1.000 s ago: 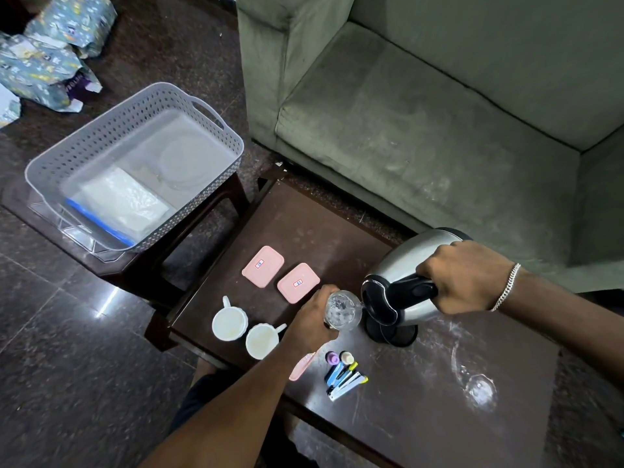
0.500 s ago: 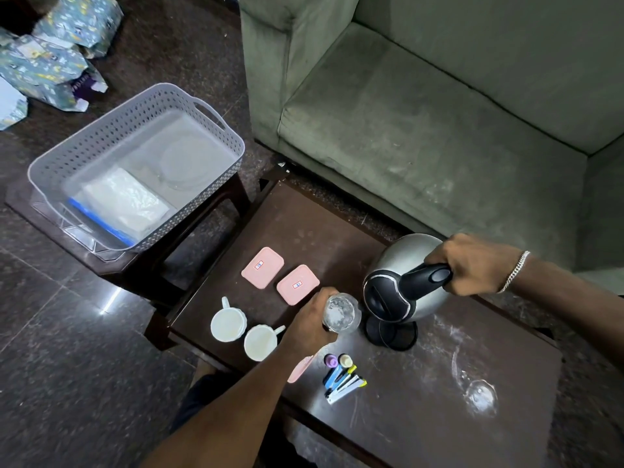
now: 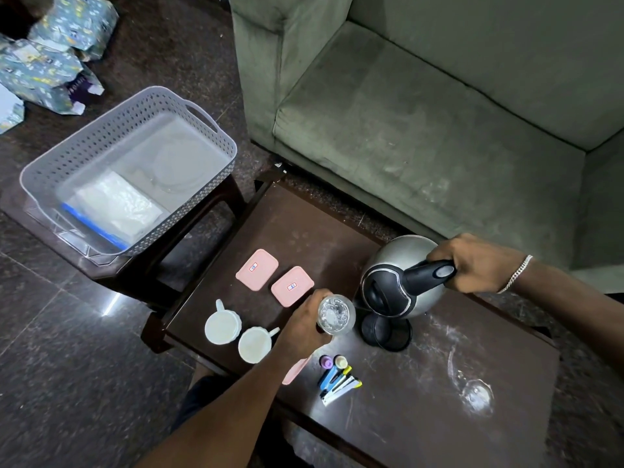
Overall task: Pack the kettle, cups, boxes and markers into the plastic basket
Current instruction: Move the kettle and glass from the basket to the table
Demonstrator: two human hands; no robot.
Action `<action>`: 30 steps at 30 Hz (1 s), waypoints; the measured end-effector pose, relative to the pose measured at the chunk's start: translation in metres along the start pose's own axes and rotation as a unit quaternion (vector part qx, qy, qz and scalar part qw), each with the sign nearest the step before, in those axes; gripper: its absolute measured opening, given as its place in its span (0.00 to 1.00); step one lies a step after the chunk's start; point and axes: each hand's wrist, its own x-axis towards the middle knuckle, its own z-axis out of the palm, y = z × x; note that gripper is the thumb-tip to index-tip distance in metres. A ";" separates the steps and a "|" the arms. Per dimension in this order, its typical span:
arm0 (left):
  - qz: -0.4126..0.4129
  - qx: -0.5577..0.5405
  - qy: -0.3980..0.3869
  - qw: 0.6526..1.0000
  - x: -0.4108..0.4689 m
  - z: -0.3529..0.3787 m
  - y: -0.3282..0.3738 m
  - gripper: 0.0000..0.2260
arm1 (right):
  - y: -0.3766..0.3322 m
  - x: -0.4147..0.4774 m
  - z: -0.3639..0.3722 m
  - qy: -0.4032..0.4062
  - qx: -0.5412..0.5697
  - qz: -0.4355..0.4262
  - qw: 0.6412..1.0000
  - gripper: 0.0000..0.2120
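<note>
Stainless steel forms the body of the kettle (image 3: 401,278), which is lifted clear of its round black base (image 3: 386,332) and tilted, lid end toward the camera. The right hand (image 3: 472,263) is closed around the kettle's black handle (image 3: 427,273), with the forearm entering from the right of the kettle and a silver bracelet (image 3: 515,273) at the wrist. The left hand (image 3: 305,327) is wrapped around a clear glass (image 3: 336,315) just left of the kettle, its rim facing up; the left forearm runs up from the lower edge of the view.

All items below are located relative to the kettle:

1. Two pink boxes (image 3: 257,269) (image 3: 292,286) lie flat on the dark tabletop (image 3: 422,400), left of the kettle, side by side and apart. Each lid carries a small red-and-white label (its writing is too small to read).
2. A third pink box (image 3: 295,371) lies below-left of the kettle, partly hidden under the left forearm.
3. Two white cups (image 3: 223,325) (image 3: 254,344) stand further left, upright, almost touching, nearer the tabletop's front edge.
4. A cluster of markers (image 3: 337,378) lies below the kettle base, near the front edge.
5. A second clear glass (image 3: 472,390) lies on its side, lower right of the kettle.
6. The grey perforated plastic basket (image 3: 84,143) sits on a separate low table, well apart to the upper left; a white bag with a blue strip (image 3: 114,207) lies inside.
7. A green sofa (image 3: 422,106) stands behind the kettle.
</note>
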 end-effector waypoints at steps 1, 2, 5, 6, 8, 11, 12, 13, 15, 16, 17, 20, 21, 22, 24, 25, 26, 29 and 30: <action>-0.002 0.001 -0.002 1.000 0.000 0.000 0.000 0.35 | 0.002 -0.002 0.000 0.004 0.006 0.004 1.000 0.06; -0.004 0.003 -0.004 1.000 0.000 0.000 0.000 0.35 | 0.003 -0.004 0.000 0.008 0.013 0.008 1.000 0.06; -0.013 0.001 -0.010 1.000 0.000 0.001 -0.004 0.39 | 0.003 -0.011 -0.002 0.020 0.032 0.025 0.999 0.07; -0.020 -0.001 -0.014 1.000 -0.001 0.002 -0.005 0.42 | 0.002 -0.013 -0.002 0.021 0.037 0.031 0.999 0.07; -0.032 -0.006 -0.023 0.999 -0.002 0.003 -0.006 0.48 | 0.001 -0.017 -0.002 0.024 0.045 0.046 0.998 0.07; -0.055 -0.017 -0.006 0.998 -0.006 0.001 -0.006 0.52 | 0.000 -0.024 -0.002 0.049 0.078 0.079 0.993 0.07; -0.059 -0.016 0.005 0.998 -0.009 -0.002 -0.005 0.51 | -0.001 -0.027 -0.003 0.059 0.089 0.085 0.991 0.08; -0.058 -0.013 0.016 0.998 -0.012 -0.005 -0.004 0.50 | -0.002 -0.030 -0.004 0.068 0.097 0.090 0.989 0.09; -0.049 -0.004 0.036 0.998 -0.019 -0.010 -0.002 0.48 | -0.005 -0.037 -0.006 0.081 0.111 0.102 0.985 0.10; -0.042 -0.001 0.045 0.998 -0.022 -0.013 0.002 0.46 | -0.006 -0.041 -0.007 0.090 0.120 0.109 0.983 0.10; -0.033 0.001 0.053 0.998 -0.024 -0.018 0.008 0.45 | -0.008 -0.045 -0.009 0.102 0.130 0.113 0.980 0.10; -0.011 -0.001 0.059 0.998 -0.025 -0.032 0.031 0.45 | -0.015 -0.056 -0.017 0.139 0.167 0.120 0.969 0.10; -0.007 -0.006 0.054 0.998 -0.023 -0.037 0.039 0.46 | -0.017 -0.059 -0.020 0.145 0.185 0.127 0.964 0.10; -0.003 -0.008 0.049 0.999 -0.022 -0.043 0.049 0.47 | -0.020 -0.062 -0.025 0.152 0.204 0.132 0.958 0.09; 0.008 -0.004 0.042 0.999 -0.020 -0.055 0.068 0.49 | -0.030 -0.066 -0.035 0.165 0.239 0.138 0.947 0.08; 0.014 -0.005 0.039 0.999 -0.018 -0.061 0.077 0.49 | -0.035 -0.068 -0.041 0.172 0.251 0.137 0.942 0.08; 0.020 -0.009 0.036 0.999 -0.016 -0.066 0.085 0.50 | -0.040 -0.068 -0.046 0.177 0.261 0.136 0.939 0.08; 0.045 -0.011 0.041 0.998 -0.011 -0.090 0.111 0.51 | -0.056 -0.066 -0.063 0.201 0.283 0.140 0.928 0.09; 0.054 -0.013 0.044 0.998 -0.009 -0.099 0.119 0.51 | -0.061 -0.064 -0.070 0.209 0.291 0.141 0.923 0.10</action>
